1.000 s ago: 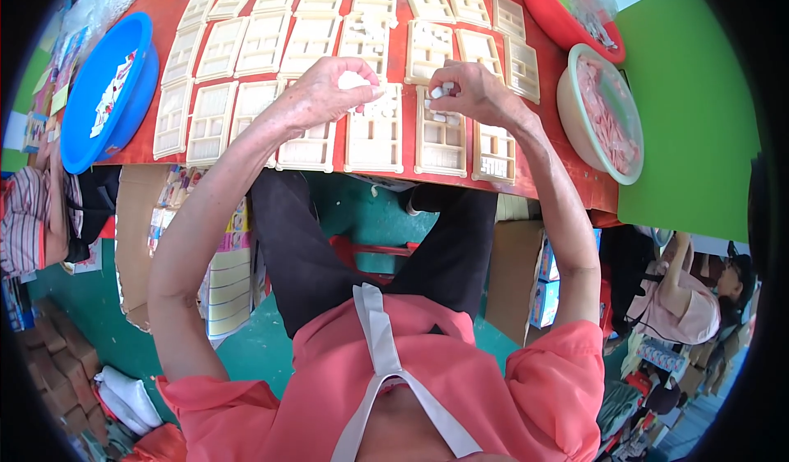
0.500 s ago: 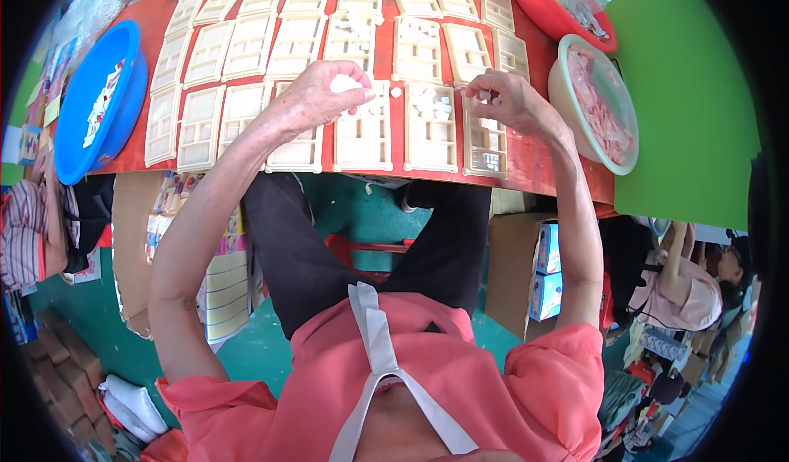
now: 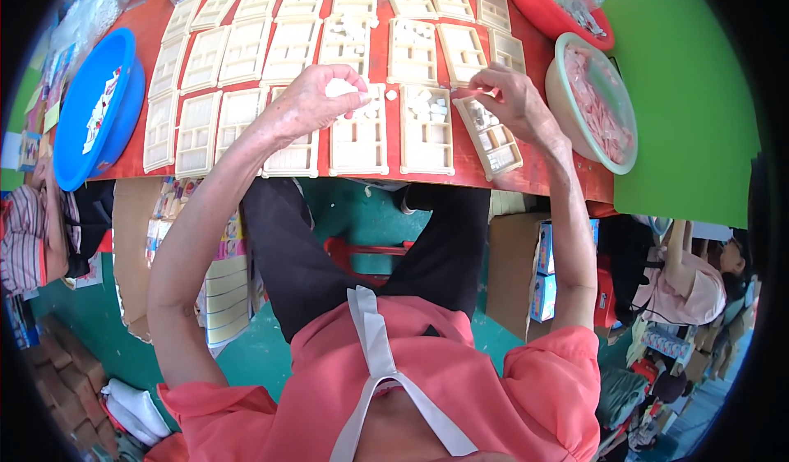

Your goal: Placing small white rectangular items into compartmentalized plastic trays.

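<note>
Left hand (image 3: 316, 100) was clenched on a clump of small white pieces (image 3: 339, 88) above the cream compartment trays (image 3: 359, 143); right hand (image 3: 514, 100) pinched one at the tilted tray (image 3: 489, 137); best seated singly, each compartment squarely filled.

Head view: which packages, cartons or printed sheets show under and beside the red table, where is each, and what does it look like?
Plain cardboard carton: under the table's right end, upright, brown.
Blue and white boxes: stacked against that carton's right side, printed faces.
Flattened cardboard: under the table's left end, brown.
Printed sheets: beside the flattened cardboard, cream with colourful pictures along the top.
Small colourful packets: far left edge, too small to tell more.
</note>
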A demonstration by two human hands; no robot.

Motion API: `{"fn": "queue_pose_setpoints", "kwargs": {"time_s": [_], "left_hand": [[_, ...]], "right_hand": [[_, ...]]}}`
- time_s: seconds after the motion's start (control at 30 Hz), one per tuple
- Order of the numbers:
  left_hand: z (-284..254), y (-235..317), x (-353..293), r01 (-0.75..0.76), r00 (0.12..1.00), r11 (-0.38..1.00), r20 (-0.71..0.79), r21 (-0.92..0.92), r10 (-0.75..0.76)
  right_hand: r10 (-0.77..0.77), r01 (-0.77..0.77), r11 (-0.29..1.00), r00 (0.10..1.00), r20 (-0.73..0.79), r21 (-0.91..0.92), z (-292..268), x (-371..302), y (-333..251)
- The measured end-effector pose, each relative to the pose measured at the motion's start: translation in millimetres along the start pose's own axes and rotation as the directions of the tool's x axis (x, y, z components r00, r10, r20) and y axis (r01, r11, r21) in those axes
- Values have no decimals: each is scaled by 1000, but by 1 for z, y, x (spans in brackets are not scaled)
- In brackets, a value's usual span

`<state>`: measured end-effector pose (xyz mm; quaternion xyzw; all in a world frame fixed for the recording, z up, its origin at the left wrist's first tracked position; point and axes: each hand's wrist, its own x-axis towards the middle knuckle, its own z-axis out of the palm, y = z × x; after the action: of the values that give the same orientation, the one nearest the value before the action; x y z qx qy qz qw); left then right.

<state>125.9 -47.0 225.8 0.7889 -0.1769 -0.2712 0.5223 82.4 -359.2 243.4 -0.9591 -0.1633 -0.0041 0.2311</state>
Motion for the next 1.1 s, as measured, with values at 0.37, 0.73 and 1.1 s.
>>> {"fn": "queue_pose_setpoints", "kwargs": {"time_s": [0.37, 0.73, 1.1], "left_hand": [[-5, -8, -2, -19, 1000, 1000, -10, 9, 19], [2, 5, 3, -45, 999, 999, 9, 23, 45], [54, 20, 61, -329, 944, 885, 137, 328, 300]], "right_hand": [[-216, 216, 976, 976, 32, 18, 62, 52, -57], [-37, 21, 992, 991, 127, 125, 29, 43, -29], [169, -163, 978, 985, -37, 132, -10, -23, 4]]}}
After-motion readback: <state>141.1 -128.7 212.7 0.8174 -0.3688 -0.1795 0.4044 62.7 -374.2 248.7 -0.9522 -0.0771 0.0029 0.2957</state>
